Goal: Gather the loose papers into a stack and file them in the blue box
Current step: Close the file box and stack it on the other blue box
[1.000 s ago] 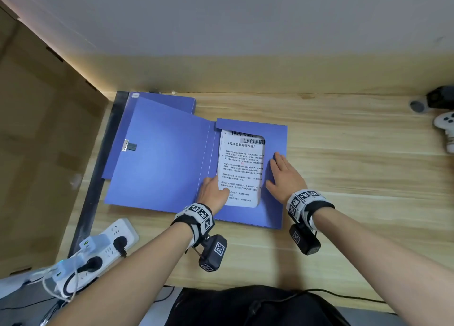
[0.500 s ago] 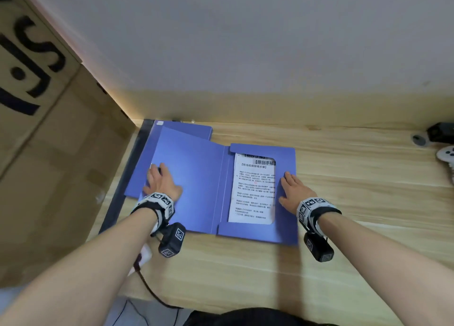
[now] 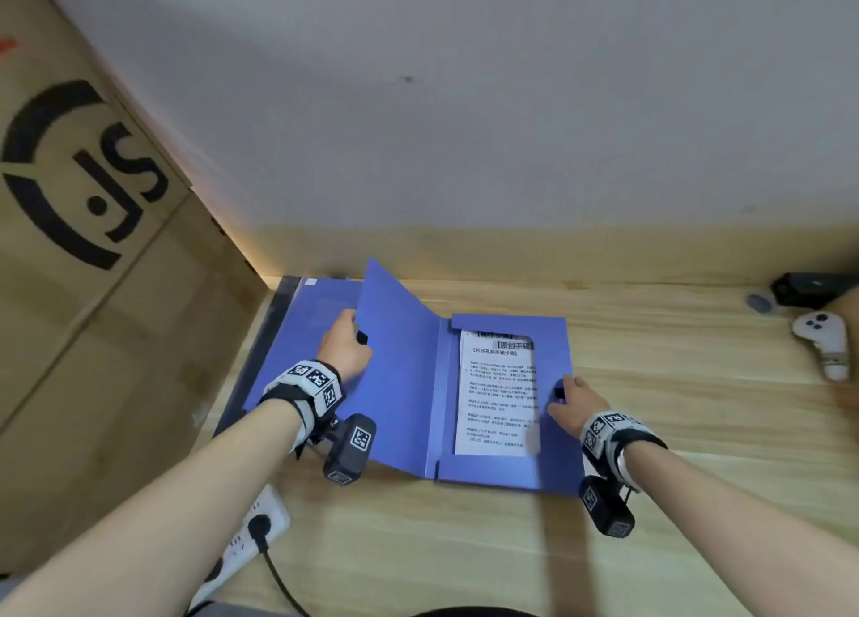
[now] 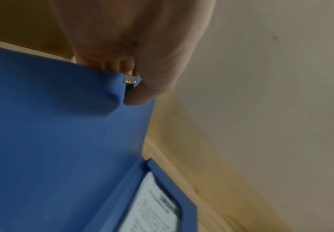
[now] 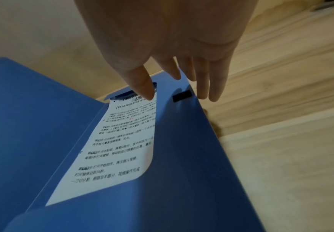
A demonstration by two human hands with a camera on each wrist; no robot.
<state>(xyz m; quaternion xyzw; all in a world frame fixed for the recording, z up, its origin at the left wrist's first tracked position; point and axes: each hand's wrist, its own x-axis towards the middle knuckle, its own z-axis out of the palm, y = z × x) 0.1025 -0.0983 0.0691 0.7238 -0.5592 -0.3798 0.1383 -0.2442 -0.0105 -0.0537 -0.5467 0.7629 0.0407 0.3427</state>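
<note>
- One change stands out: half a second back the cover of the blue box lay flat on the counter under the left hand; now it is lifted and tilted, hinged at the spine.
- Left hand grips the cover's free edge, thumb on one face and fingers behind, clamped beside the small metal clasp.
- Right hand rests on the box's right flap, fingers straight and a little apart, next to the black catch; it has stayed there, though the thumb has come in toward the papers.
- Judged from this, filing is done and closing has begun; swinging the cover over and meeting clasp to catch is what remains.
- Papers lie as one white printed stack inside the tray, tucked under the blue flaps at right and bottom, with only the top sheet showing.
- Box itself is thin blue plastic with a narrow spine, sitting on the wooden counter near the left wall, partly over another blue folder.
</note>
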